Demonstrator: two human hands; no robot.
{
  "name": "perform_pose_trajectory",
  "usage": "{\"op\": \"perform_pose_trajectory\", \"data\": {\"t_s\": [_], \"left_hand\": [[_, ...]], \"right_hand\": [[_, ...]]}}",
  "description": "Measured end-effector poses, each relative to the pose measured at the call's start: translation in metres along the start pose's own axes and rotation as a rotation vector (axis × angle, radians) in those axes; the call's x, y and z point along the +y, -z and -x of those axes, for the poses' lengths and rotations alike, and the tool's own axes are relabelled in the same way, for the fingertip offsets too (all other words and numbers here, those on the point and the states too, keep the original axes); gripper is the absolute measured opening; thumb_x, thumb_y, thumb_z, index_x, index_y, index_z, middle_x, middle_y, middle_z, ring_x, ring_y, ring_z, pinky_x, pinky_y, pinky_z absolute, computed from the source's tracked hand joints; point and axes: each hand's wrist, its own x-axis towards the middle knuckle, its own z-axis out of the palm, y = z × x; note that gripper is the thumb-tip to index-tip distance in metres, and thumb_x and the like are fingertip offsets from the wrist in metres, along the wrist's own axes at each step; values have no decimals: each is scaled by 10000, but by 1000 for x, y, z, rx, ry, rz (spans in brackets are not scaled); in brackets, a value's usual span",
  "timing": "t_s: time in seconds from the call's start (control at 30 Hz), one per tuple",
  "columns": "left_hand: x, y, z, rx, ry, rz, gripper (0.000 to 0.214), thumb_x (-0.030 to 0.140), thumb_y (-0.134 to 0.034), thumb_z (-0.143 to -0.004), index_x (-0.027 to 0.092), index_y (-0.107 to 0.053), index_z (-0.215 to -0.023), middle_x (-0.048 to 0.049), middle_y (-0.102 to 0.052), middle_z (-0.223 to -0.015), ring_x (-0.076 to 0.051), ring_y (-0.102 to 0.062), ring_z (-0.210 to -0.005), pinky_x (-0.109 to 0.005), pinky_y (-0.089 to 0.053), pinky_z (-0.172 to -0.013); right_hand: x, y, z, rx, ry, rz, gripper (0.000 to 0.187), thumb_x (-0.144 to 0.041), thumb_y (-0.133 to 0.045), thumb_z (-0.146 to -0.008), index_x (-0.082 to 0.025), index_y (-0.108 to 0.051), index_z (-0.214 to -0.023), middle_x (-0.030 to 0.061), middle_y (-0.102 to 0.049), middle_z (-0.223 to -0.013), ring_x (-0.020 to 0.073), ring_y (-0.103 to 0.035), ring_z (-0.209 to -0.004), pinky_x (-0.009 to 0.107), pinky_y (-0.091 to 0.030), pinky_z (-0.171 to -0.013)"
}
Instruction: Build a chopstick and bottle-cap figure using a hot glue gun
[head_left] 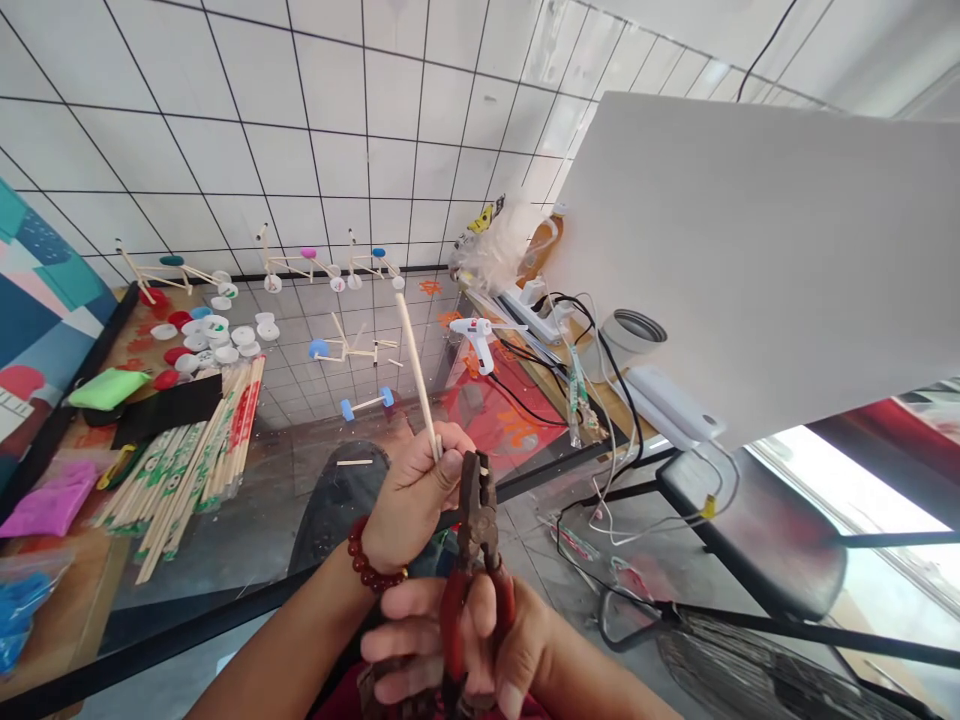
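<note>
My left hand [417, 492], with a dark red bead bracelet on the wrist, pinches the lower end of a long pale wooden stick [415, 370] that points up and away. My right hand [461, 640] is wrapped round the red handles of a pair of pliers [477, 520]. The pliers' dark jaws sit right beside the stick's lower end, at my left fingertips. Both hands are held low, in front of the glass table [292, 500].
On the table lie a bundle of wrapped chopsticks [191, 460], several bottle caps [214, 335], small stick-and-cap models [352, 350], a white glue gun [480, 340] and cables. A big white board [757, 250] stands at the right, above a black stool [757, 540].
</note>
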Motion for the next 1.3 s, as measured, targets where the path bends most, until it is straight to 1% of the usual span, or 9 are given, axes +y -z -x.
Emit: {"op": "perform_pose_trajectory", "data": {"t_s": [0.17, 0.37, 0.47, 0.57, 0.73, 0.9, 1.1, 1.2, 1.3], "left_hand": [[-3, -8, 1, 8, -18, -47, 362, 531, -623, -857, 182, -595, -766, -1, -515, -666, -95, -408, -551, -238, -314, -498], [17, -4, -9, 107, -40, 160, 279, 431, -700, -814, 191, -568, -764, 17, -450, -703, -80, -340, -538, -225, -271, -466], [24, 3, -12, 31, -62, 177, 247, 377, -710, -815, 179, -576, -752, 13, -446, -749, -69, -350, -553, -222, -293, -482], [22, 10, -10, -23, -34, 104, 223, 388, -655, -868, 186, -603, -790, -1, -472, -770, -79, -396, -578, -224, -321, -493], [12, 12, -6, -54, -13, 4, 306, 473, -636, -867, 184, -604, -769, -9, -482, -696, -104, -411, -588, -229, -344, -499], [4, 9, -6, -6, 20, 27, 302, 474, -619, -879, 187, -599, -787, 5, -491, -684, -86, -382, -550, -219, -329, -486], [7, 10, -7, 246, 126, -60, 396, 547, -688, -797, 183, -612, -931, 51, -482, -579, -52, -335, -435, -189, -286, -408], [3, 13, -11, 236, 184, -131, 484, 641, -668, -759, 166, -578, -758, 66, -411, -478, -67, -378, -389, -202, -323, -388], [-4, 18, -27, 177, 237, -226, 522, 684, -605, -780, 168, -571, -719, 36, -485, -493, -94, -445, -381, -224, -365, -388]], "right_hand": [[-14, -14, 8, 66, -161, 103, 560, -54, -892, -374, -277, -753, -868, 36, -444, -1521, 342, -250, -1478, 484, -280, -1139], [-17, -24, 2, 207, 129, 146, 249, -163, -861, -532, -276, -760, -729, 40, -627, -1187, 262, -564, -1171, 435, -482, -942], [-17, -20, 0, 363, 342, 422, 98, -186, -816, -653, -237, -740, -620, 32, -619, -916, 167, -601, -894, 329, -484, -839], [-20, -13, 5, 351, 299, 694, 59, -253, -760, -768, -230, -782, -718, 51, -636, -833, 167, -603, -826, 322, -466, -810], [-25, -3, 16, 149, 160, 669, 275, -381, -768, -745, -261, -793, -991, 90, -696, -1060, 212, -626, -920, 363, -471, -865], [-18, -3, 14, 165, 92, 614, 627, -296, -835, -613, -334, -686, -1221, 53, -458, -1443, 181, -538, -1034, 282, -434, -841], [-25, -3, 14, 415, 210, 726, 679, -137, -728, -585, -325, -672, -1236, 38, -618, -1071, 170, -499, -907, 300, -392, -802], [-50, -12, 8, 608, 190, 850, 760, -14, -605, -522, -281, -677, -1229, 17, -614, -955, 173, -477, -918, 297, -375, -824], [-77, -20, -10, 608, 278, 680, 713, -45, -529, -480, -252, -707, -1139, 31, -619, -953, 202, -504, -955, 311, -413, -815]]}}
